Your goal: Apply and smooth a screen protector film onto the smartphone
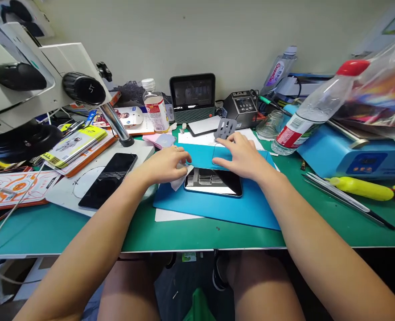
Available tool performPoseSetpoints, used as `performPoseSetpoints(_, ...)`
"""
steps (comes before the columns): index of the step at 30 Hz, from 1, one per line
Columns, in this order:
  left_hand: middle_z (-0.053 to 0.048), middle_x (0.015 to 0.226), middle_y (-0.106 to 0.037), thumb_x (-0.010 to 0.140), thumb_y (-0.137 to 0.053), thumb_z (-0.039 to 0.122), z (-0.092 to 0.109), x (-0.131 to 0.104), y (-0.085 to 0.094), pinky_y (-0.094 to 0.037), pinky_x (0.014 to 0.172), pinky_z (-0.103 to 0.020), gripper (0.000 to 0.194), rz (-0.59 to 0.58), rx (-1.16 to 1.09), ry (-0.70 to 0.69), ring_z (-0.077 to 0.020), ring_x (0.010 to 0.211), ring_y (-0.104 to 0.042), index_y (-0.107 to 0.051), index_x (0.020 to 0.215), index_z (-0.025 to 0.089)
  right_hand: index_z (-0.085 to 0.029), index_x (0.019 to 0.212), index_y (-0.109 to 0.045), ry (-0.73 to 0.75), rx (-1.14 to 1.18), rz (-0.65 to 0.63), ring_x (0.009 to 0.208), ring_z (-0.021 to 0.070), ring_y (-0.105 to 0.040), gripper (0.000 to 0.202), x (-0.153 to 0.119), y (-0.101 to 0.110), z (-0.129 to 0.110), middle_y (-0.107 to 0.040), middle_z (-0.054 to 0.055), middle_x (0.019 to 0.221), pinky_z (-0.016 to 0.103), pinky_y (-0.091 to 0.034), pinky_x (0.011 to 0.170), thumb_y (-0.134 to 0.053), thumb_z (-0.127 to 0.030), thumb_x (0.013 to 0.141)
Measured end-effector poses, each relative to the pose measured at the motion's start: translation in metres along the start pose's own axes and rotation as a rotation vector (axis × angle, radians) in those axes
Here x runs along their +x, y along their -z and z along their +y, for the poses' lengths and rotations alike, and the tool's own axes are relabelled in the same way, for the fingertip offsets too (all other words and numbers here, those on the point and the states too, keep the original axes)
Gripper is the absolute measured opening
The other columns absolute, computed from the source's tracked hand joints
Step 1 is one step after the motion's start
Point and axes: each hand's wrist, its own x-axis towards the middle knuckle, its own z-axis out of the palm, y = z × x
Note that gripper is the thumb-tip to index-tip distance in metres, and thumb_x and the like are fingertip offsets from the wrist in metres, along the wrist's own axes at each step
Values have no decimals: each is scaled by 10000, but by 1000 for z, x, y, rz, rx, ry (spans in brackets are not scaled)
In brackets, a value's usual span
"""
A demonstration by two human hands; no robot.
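Observation:
A phone (214, 182) lies face up on the blue mat (217, 214), its dark screen reflecting pale stripes. My left hand (169, 164) is at the phone's left end, fingers curled around a crumpled white wipe (180, 179). Just beyond the phone, my right hand (242, 155) is palm down with thumb and fingers apart. Beneath those fingers is a thin clear sheet with a dark outline, like a screen protector (220, 154); whether the fingertips touch it I cannot tell.
A second phone (109, 180) rests on the microscope (80, 84) base at left. Behind stand a small display (192, 91), a drink bottle (155, 107) and a grey phone stand (225, 128). Rightward are a red-capped bottle (318, 109), a blue machine (361, 156) and tweezers (344, 198).

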Motion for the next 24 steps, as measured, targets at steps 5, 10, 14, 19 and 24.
performPoseSetpoints(5,-54,894,-704,830,-544,205,-9,-6,10,-452,694,-316,127,-94,53,73,-221,837,-640,-671,832,192,-236,1058,-756,-1,53,114,1039,308,-610,288,0,9,-10,-661,100,1025,510,-410,959,-500,-320,953)
performPoseSetpoints(10,-100,887,-704,819,-553,222,-7,-8,12,-453,658,-338,137,23,177,240,-272,853,-648,-674,855,169,-256,906,-771,21,134,370,963,274,-636,217,-5,28,-22,-666,79,953,477,-475,881,-579,-354,932)
performPoseSetpoints(14,-102,1022,-700,924,-546,335,10,-2,2,-500,792,-366,287,227,157,180,-273,960,-648,-650,1113,146,-250,887,-772,-73,389,609,770,215,-639,159,-6,35,-25,-700,53,856,394,-509,685,-650,-351,894)
performPoseSetpoints(19,-103,1101,-695,968,-537,536,43,7,-17,-518,896,-386,467,459,29,57,-274,1051,-645,-606,1213,145,-216,868,-746,-206,805,714,520,122,-534,112,-1,28,-24,-652,-9,659,281,-425,481,-718,-319,836)
performPoseSetpoints(24,-182,1287,-653,876,-570,722,58,8,-26,-516,976,-436,830,469,-49,92,-331,1200,-620,-474,1415,100,-203,897,-689,-306,1055,615,467,106,-591,197,1,22,-30,-651,-28,694,239,-469,407,-746,-368,807)
